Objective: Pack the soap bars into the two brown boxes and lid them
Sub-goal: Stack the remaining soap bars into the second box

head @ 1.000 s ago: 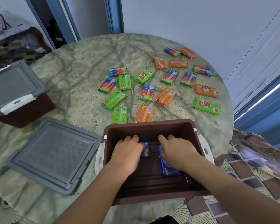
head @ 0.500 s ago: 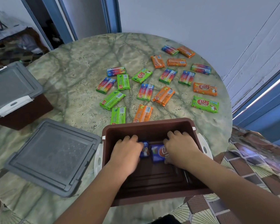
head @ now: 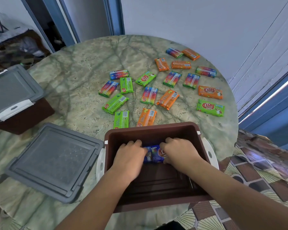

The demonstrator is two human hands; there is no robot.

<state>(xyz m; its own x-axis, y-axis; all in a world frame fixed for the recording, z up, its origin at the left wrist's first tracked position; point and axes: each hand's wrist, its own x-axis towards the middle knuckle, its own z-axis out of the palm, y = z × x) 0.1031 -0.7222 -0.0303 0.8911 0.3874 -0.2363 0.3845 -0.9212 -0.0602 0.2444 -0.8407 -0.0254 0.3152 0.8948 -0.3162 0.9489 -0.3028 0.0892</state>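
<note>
Marbled green stone forms the round desk (head: 76,90), seen from the head camera; it stands against a pale wall with blue door frames behind and a blue-framed window at the right. A patterned brown-and-cream tiled floor (head: 259,176) shows at the lower right.

On the near edge sits an open brown plastic box with white side latches (head: 156,130). Both hands reach inside it: the left hand (head: 130,156) and right hand (head: 179,153) each have curled fingers on blue-wrapped soap bars (head: 154,154) lying against the box's far inner wall, so each grip grasps those bars. Just left of this box lies a loose grey square plastic lid (head: 53,161), flat on the desk. At the far left stands a second brown box, closed with a grey lid and white latch (head: 15,98).

Beyond the open box, scattered loose soap bars in green, orange and rainbow wrappers (head: 148,95) lie flat across the desk's right half, well apart from the hands.

Compared with a second ago, the blue bar under the right hand has shifted from lying lengthways toward the near side to sitting beside the left one at the far wall, and the two hands have drawn closer together.
</note>
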